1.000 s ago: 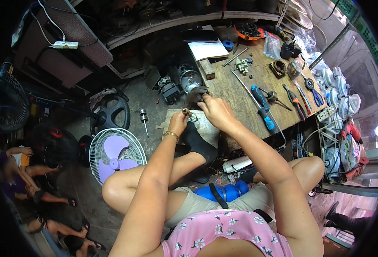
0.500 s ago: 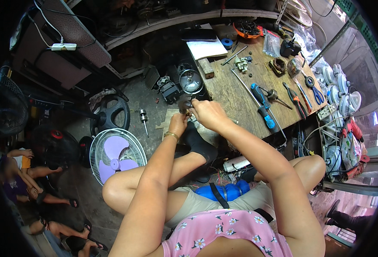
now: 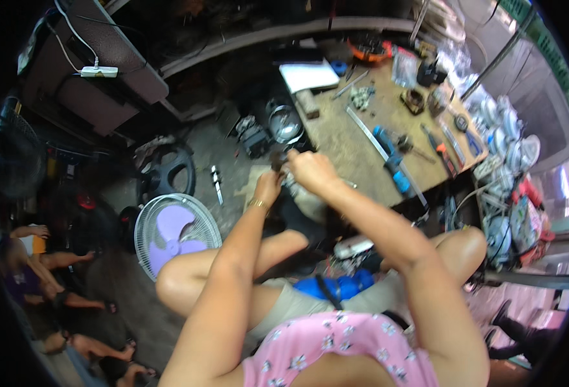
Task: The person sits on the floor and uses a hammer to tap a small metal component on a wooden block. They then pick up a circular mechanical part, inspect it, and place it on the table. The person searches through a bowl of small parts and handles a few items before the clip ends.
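Both my hands meet beyond my knees, left of the wooden worktable (image 3: 355, 151). My left hand (image 3: 268, 186) is closed, its fingertips at a small dark brown metallic-looking part (image 3: 278, 158). From the right, my right hand (image 3: 313, 171) closes on the same part, its knuckles facing up. Blur and fingers hide much of the part, so its kind cannot be told. Just below my hands a pale crumpled-looking thing shows. On the table to the right lie blue-handled screwdrivers (image 3: 399, 179) and pliers with dark and orange grips (image 3: 447, 158).
A fan with purple blades (image 3: 176, 222) stands on the floor at left, near a dark round base (image 3: 171, 169) and a metal shaft (image 3: 216, 185). A motor (image 3: 253, 138) and a shiny round housing (image 3: 285, 124) sit beyond my hands. Other people sit at far left.
The view has shifted slightly and is blurrier. My hands stay together on the dark part, and my left hand has moved slightly.
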`<action>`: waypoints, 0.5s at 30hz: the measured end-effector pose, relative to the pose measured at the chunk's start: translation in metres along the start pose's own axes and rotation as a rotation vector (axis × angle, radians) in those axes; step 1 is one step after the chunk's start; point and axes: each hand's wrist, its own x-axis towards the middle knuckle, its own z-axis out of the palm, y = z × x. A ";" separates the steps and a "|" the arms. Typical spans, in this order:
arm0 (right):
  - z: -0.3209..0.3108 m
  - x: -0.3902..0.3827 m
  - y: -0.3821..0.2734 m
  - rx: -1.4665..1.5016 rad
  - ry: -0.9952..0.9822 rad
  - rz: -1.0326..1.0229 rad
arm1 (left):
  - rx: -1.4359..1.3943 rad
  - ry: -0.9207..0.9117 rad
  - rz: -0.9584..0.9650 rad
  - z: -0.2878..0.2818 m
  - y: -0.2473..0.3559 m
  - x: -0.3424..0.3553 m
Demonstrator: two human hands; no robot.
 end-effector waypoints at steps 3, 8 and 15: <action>-0.022 0.004 -0.019 0.257 0.102 -0.029 | -0.128 0.021 0.074 -0.015 -0.001 -0.021; -0.008 0.006 0.002 0.537 0.385 -0.050 | -0.469 0.211 -0.041 -0.051 0.023 0.006; 0.000 -0.007 0.019 0.606 0.473 -0.109 | -1.103 -0.073 -0.087 -0.129 0.134 0.014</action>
